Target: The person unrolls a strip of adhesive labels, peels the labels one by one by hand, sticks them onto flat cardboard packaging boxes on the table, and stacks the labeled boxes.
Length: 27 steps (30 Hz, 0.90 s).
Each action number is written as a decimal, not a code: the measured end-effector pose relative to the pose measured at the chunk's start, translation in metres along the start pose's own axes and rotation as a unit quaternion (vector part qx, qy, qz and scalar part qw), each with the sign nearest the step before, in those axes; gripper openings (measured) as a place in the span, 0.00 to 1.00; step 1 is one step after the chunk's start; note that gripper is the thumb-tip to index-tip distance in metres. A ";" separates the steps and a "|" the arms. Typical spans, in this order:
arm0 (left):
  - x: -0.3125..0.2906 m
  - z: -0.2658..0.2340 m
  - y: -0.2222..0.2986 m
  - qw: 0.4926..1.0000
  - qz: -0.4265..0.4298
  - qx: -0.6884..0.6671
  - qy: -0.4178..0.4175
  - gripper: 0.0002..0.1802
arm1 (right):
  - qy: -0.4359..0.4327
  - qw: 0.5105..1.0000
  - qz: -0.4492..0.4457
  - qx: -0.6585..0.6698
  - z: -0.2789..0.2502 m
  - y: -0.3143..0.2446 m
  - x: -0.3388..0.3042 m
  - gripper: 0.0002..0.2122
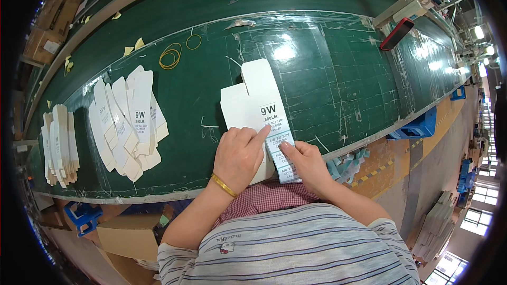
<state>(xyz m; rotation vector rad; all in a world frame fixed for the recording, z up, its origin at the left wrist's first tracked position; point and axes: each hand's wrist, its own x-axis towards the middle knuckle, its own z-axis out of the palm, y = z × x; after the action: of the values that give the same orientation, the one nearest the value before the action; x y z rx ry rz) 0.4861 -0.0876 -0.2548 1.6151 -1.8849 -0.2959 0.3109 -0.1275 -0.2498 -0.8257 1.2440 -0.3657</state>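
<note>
A flat white folded carton (240, 103) with dark print lies on the green table in front of me, its long flap toward the far side. My left hand (237, 153) rests on the carton, index finger stretched to a small pale label on its printed face and the other fingers curled. In my right hand (306, 161) is a strip of pale blue printed labels (285, 157), pinched between thumb and fingers. The strip overlaps the carton's right edge and runs down toward my lap. What lies under my left palm is hidden.
Left of me lie a fanned pile of white cartons (124, 126) and a neater stack of cartons (59, 145). Yellow rubber bands (170, 56) lie behind them. A red-edged phone (397, 34) sits at far right. Blue stools (417, 126) stand beyond the table's front edge.
</note>
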 end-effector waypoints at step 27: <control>0.021 -0.002 0.003 0.984 0.068 0.132 -0.093 0.25 | -0.030 0.982 -0.126 -0.140 -0.026 0.033 -0.028 0.12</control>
<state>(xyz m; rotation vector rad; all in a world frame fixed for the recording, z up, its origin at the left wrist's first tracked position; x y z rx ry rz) 0.4843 -0.1060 -0.2449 1.6650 -2.2451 -0.1457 0.2720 -0.0964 -0.2568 -1.2338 1.1518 -0.3705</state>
